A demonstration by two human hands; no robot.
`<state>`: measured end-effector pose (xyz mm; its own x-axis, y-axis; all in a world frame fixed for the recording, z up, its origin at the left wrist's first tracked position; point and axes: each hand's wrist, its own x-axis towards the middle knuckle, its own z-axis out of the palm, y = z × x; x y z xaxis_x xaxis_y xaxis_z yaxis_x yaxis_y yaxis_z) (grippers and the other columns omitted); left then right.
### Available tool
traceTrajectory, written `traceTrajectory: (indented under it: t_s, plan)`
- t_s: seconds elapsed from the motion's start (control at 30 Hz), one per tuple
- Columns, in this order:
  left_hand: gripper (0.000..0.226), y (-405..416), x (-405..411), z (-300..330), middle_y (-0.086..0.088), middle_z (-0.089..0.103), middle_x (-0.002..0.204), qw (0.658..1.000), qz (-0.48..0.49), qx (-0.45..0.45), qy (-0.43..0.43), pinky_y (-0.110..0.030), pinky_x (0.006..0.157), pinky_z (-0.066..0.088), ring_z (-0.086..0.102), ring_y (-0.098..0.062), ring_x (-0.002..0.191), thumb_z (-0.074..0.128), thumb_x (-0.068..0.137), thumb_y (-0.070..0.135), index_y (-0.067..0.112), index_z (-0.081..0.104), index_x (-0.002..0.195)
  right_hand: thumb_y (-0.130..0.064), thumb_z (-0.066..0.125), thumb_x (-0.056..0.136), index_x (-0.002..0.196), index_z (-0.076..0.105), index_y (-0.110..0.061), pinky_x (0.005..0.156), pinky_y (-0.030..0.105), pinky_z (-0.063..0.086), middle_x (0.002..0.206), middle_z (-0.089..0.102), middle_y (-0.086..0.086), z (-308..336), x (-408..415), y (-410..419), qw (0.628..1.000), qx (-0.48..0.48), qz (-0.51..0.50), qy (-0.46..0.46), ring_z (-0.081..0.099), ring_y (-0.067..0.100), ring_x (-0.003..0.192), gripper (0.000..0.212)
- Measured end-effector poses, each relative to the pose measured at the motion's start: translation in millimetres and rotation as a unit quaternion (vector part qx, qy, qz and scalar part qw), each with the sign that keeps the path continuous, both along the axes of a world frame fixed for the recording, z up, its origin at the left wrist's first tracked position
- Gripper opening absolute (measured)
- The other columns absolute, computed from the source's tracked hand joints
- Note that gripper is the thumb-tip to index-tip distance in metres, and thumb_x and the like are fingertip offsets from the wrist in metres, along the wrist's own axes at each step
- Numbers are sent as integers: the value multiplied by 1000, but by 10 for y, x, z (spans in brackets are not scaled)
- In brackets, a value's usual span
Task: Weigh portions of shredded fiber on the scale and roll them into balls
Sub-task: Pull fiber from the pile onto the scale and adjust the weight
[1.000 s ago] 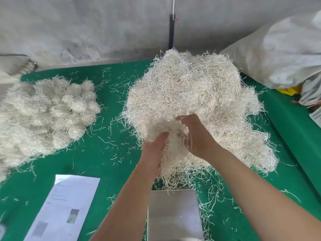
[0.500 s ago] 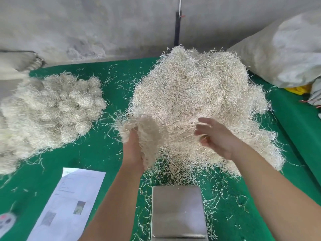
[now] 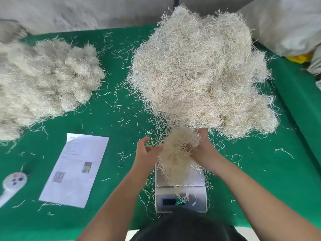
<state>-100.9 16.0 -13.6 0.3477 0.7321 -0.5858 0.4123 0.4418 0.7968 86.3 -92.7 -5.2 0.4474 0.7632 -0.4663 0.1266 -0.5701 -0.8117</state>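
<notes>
Green cloth covers the worktop (image 3: 111,105). At the far left a white handle thing with buttons (image 3: 13,183) runs off the edge. Behind it sits a heap of rolled fiber balls (image 3: 45,80), blurry and cut off on the left. Next comes a printed paper sheet (image 3: 74,168); its words are too small to read. The left hand (image 3: 145,153) has loose, spread fingers that just touch the fiber portion (image 3: 177,157). The portion hangs over the scale (image 3: 180,193) and hides most of its plate and part of its screen. The right hand (image 3: 203,150) has fingers curled into the portion, holding it. Behind is the big loose fiber pile (image 3: 199,70), and a grey sack (image 3: 284,23) is cut off at the right.
</notes>
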Motion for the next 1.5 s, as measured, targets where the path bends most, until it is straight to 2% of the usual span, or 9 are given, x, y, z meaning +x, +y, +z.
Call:
traceTrajectory:
  t_s: [0.07, 0.2, 0.3, 0.37, 0.5, 0.7, 0.9, 1.13, 1.5]
  plan:
    - [55, -174, -62, -191, 1, 49, 143, 993, -44, 96, 46, -48, 103, 44, 51, -21, 125, 60, 102, 42, 40, 35, 151, -31, 69, 98, 133, 36, -27, 73, 33, 57, 119, 65, 5, -222, -211, -129, 999, -23, 8, -48, 70, 15, 94, 48]
    - [80, -437, -184, -329, 11, 18, 168, 955, -208, 206, 58, -58, 126, 12, 14, -17, 154, 43, 94, 74, 42, 13, 161, -42, 65, 96, 152, 31, -26, 114, 50, 37, 157, 22, 0, -554, -477, -343, 976, -84, 59, -192, 41, 32, 135, 67]
    - [112, -553, -309, -438, 15, -25, 168, 842, -438, 297, 102, -54, 126, -7, -19, -18, 157, 51, 82, 83, 44, -22, 158, -54, 57, 94, 153, 22, -35, 112, 57, 34, 160, 25, 0, -562, -509, -374, 961, -115, 20, -251, 36, 36, 138, 72]
    - [117, -554, -333, -506, 10, -24, 168, 779, -487, 364, 152, -58, 127, 2, -11, -31, 158, 69, 84, 62, 42, -18, 159, -52, 61, 93, 156, 19, -39, 109, 56, 40, 159, 35, 1, -495, -488, -400, 966, -88, 19, -242, 50, 35, 130, 77]
    - [94, -395, -195, -430, -3, 9, 164, 844, -308, 401, 180, -52, 125, 27, 19, -37, 151, 67, 93, 13, 35, 8, 163, -52, 58, 97, 159, 30, -31, 106, 53, 41, 149, 46, 11, -400, -433, -545, 945, -82, 92, -302, 46, 37, 133, 70]
    - [91, -234, -221, -228, 13, 20, 167, 922, -287, 253, 63, -58, 126, 13, 9, -19, 155, 58, 89, 19, 46, 11, 162, -64, 66, 86, 160, 19, -35, 118, 57, 25, 163, 22, 4, -70, -276, -625, 951, -80, 98, -283, 25, 33, 148, 93]
    - [63, -286, -290, -60, 5, 16, 171, 886, -239, 396, 39, -55, 125, -3, 2, -20, 159, 40, 99, 53, 40, 29, 160, -72, 53, 85, 164, 14, -33, 126, 52, 15, 173, 11, 6, 204, -370, -583, 943, 46, 88, -318, 9, 24, 159, 96]
    - [50, -337, -133, 13, -2, 26, 169, 821, -310, 469, 97, -51, 129, -3, 16, -30, 157, 49, 105, 39, 33, 43, 155, -45, 67, 95, 164, 20, -25, 125, 48, 15, 173, 9, 9, 181, -476, -450, 924, 47, 128, -358, 8, 26, 160, 86]
    - [46, -303, -76, 60, 1, 37, 161, 828, -284, 476, 80, -36, 123, 9, 30, -26, 150, 57, 102, 34, 32, 51, 148, -44, 70, 92, 162, 28, -26, 125, 50, 16, 172, 13, 11, 148, -413, -392, 923, 46, 132, -358, 11, 29, 159, 84]
